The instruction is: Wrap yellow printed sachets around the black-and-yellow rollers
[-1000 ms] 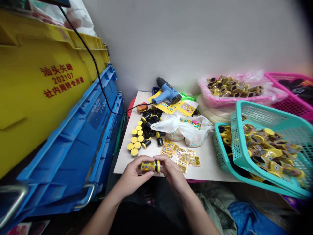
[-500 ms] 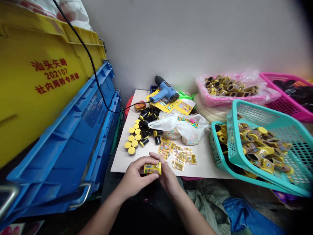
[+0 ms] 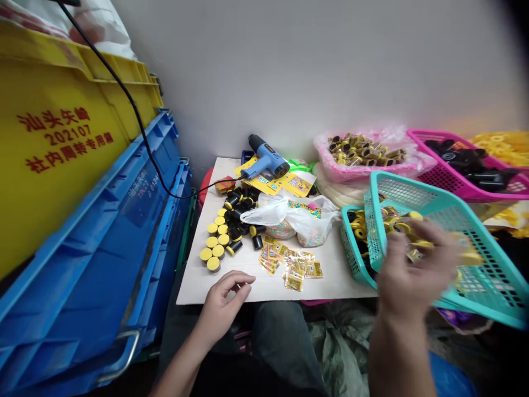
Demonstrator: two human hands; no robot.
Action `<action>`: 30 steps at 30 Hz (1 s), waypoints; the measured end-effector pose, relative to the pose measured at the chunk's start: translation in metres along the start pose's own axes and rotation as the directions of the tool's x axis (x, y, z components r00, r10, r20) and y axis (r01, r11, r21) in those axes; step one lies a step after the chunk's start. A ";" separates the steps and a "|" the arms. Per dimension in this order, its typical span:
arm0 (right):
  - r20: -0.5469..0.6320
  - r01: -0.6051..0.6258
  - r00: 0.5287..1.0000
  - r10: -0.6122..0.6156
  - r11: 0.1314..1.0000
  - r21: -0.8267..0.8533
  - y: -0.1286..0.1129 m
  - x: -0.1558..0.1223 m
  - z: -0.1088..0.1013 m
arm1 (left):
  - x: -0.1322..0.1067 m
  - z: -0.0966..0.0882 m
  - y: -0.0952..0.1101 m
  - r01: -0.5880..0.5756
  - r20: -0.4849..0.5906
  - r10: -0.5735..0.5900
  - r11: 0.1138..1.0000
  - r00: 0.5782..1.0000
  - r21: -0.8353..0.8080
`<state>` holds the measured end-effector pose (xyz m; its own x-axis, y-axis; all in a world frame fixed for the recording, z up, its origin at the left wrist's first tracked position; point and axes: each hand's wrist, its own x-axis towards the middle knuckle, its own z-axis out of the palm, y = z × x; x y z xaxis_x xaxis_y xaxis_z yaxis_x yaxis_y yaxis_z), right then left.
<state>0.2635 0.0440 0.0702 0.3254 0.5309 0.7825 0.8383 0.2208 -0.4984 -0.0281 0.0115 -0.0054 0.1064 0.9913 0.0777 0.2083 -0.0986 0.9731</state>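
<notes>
My left hand [image 3: 227, 300] rests by the front edge of the white tabletop [image 3: 243, 267], fingers loosely curved, thumb apart, nothing visible in it. My right hand [image 3: 413, 264] is over the upper teal basket [image 3: 475, 215], smeared by motion, so its grip cannot be made out. That basket holds several small tubs with yellow lids [image 3: 421, 245], partly hidden by the hand. Printed yellow sleeves [image 3: 295, 264] lie flat on the table. Left of them stand upright tubs with yellow tops [image 3: 212, 256], beside a heap of black cups [image 3: 239, 218].
A blue heat gun [image 3: 268, 157] lies on printed cards [image 3: 300, 184], its black cord [image 3: 138, 118] running left. White bags of coloured beads [image 3: 312, 223] sit mid-table. Pink baskets [image 3: 442, 162] stand behind the teal ones. Blue crates [image 3: 136, 198] and a yellow crate [image 3: 61, 99] stack at left.
My right hand has moved right, from the table's front to over the teal basket. The small tub has left my left hand, which now stays near the table edge. The view has turned rightward.
</notes>
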 end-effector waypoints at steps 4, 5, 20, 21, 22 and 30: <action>0.643 -0.096 0.766 -0.011 0.986 0.132 -0.019 -0.056 0.075 | -0.005 -0.001 -0.003 0.053 0.036 -0.054 0.998 0.998 0.023; 0.671 -0.127 0.741 0.008 0.984 0.128 -0.020 -0.068 0.088 | -0.006 -0.002 -0.004 0.057 0.056 -0.059 0.998 0.997 0.035; 0.927 -0.892 0.313 0.207 0.400 0.212 -0.040 -0.104 0.079 | 0.013 0.021 0.010 0.182 -0.102 -0.230 0.921 0.968 -0.344; 0.942 -0.938 0.259 0.212 0.289 0.192 -0.047 -0.106 0.075 | 0.015 0.023 0.012 0.176 -0.103 -0.226 0.918 0.969 -0.354; 0.946 -0.958 0.235 0.222 0.217 0.187 -0.053 -0.108 0.073 | 0.017 0.024 0.013 0.180 -0.104 -0.230 0.918 0.968 -0.353; 0.899 -0.776 0.404 0.172 0.585 0.236 -0.066 -0.111 0.074 | 0.010 0.012 -0.002 0.219 -0.087 -0.268 0.905 0.960 -0.366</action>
<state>0.1393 0.0306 -0.0116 -0.1174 0.9875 -0.1055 0.1345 -0.0894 -0.9869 -0.0158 0.0209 -0.0094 -0.0386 0.9852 -0.1671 -0.1436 0.1600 0.9766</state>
